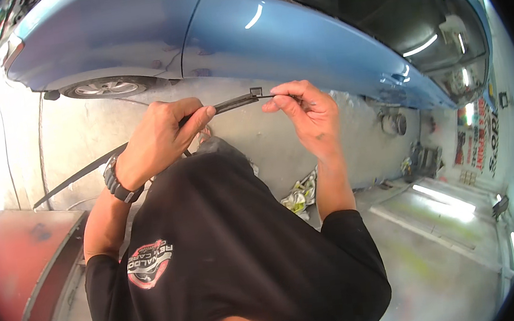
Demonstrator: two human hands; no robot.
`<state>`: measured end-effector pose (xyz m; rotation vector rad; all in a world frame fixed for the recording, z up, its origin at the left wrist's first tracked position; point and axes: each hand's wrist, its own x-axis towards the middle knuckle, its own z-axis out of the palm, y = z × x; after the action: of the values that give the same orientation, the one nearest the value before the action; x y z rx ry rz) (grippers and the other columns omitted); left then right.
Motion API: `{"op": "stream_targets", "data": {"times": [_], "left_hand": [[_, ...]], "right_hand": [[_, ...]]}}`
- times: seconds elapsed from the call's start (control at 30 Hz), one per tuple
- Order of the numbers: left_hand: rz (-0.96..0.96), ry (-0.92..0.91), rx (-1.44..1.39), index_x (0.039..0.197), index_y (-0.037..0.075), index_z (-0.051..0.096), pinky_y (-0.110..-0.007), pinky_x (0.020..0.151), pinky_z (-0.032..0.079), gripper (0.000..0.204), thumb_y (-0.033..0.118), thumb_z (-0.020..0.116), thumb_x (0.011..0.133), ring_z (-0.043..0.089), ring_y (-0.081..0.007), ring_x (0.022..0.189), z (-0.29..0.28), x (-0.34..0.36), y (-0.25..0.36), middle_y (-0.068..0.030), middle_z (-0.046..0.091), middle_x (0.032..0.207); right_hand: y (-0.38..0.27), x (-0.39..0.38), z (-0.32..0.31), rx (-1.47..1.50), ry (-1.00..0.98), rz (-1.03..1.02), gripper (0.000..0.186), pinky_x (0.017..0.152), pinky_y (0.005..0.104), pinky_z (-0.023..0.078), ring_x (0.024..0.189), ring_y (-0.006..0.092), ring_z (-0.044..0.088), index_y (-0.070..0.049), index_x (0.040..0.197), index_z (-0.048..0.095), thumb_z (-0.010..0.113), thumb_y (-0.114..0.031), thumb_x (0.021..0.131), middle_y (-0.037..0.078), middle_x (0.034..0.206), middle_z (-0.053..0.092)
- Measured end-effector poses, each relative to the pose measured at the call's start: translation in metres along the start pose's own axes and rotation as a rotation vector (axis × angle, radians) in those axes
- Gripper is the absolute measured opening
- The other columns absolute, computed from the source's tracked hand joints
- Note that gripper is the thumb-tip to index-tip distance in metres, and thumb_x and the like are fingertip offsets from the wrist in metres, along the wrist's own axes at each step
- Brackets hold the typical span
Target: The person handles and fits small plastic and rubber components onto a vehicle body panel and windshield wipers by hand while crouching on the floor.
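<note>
A long, narrow black trim strip [235,104] runs across in front of my chest, with its far end slanting down to the left past my wrist. My left hand [165,134], with a black watch at the wrist, is closed around the strip, thumb on top. At the strip's right end a small square black clip [256,91] sticks up. There my right hand [309,112] pinches a thin dark piece at the strip's tip between thumb and fingers. Whether that piece is part of the strip or separate, I cannot tell.
A blue car [243,30] stands just ahead, its wheel [108,87] at left. At lower left is a red panel [22,248]. Crumpled patterned cloth [301,194] lies on the floor by my right arm, and a dark round container [394,122] stands farther right.
</note>
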<state>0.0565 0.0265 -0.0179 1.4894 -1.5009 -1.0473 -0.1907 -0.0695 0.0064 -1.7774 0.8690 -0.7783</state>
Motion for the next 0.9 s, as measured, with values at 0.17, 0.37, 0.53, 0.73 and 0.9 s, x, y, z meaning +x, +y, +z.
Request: {"op": "stream_targets", "data": {"times": [0.17,0.37,0.53,0.73,0.9], "left_hand": [[-0.061,-0.167,0.046,0.077,-0.003,0.061,-0.035,0.052,0.035,0.040,0.030,0.059,0.100,0.038,-0.0148,0.053,0.007,0.023,0.014,-0.0102,0.046,0.057],[-0.139,-0.334,0.137,0.079,0.001,0.069,-0.033,0.051,0.038,0.043,0.037,0.060,0.100,0.043,-0.0130,0.051,0.006,0.058,0.018,-0.0057,0.053,0.057],[-0.054,-0.284,0.185,0.080,-0.001,0.068,-0.033,0.051,0.038,0.041,0.035,0.061,0.099,0.042,-0.0140,0.052,0.008,0.071,0.024,-0.0078,0.052,0.057],[0.043,-0.179,0.317,0.084,-0.001,0.069,-0.037,0.052,0.041,0.032,0.029,0.066,0.095,0.047,-0.0278,0.050,0.009,0.076,0.035,-0.0144,0.057,0.060],[0.099,-0.094,0.378,0.081,-0.002,0.065,-0.038,0.054,0.039,0.030,0.025,0.067,0.095,0.045,-0.0277,0.054,0.013,0.073,0.039,-0.0126,0.053,0.063]], "right_hand": [[0.031,-0.014,-0.018,0.010,0.070,-0.045,0.010,0.068,0.0264,0.053,0.080,0.0159,0.071,0.002,0.102,0.069,0.065,0.000,0.094,0.007,0.086,0.069],[0.032,-0.007,-0.045,-0.165,0.028,-0.147,0.010,0.066,0.0279,0.053,0.078,0.0181,0.070,0.002,0.101,0.069,0.067,0.002,0.091,0.009,0.083,0.068],[0.030,0.005,-0.061,-0.239,-0.002,-0.189,0.011,0.061,0.0319,0.049,0.068,0.0204,0.063,0.000,0.099,0.069,0.070,0.000,0.087,0.009,0.080,0.067],[0.019,0.018,-0.071,-0.301,-0.101,-0.211,0.010,0.059,0.0319,0.046,0.067,0.0209,0.060,-0.002,0.098,0.069,0.069,-0.002,0.088,0.009,0.079,0.066],[0.030,0.021,-0.069,-0.153,-0.106,-0.171,0.008,0.054,0.0261,0.048,0.060,0.0117,0.060,0.002,0.096,0.068,0.066,0.004,0.088,0.005,0.076,0.065]]}}
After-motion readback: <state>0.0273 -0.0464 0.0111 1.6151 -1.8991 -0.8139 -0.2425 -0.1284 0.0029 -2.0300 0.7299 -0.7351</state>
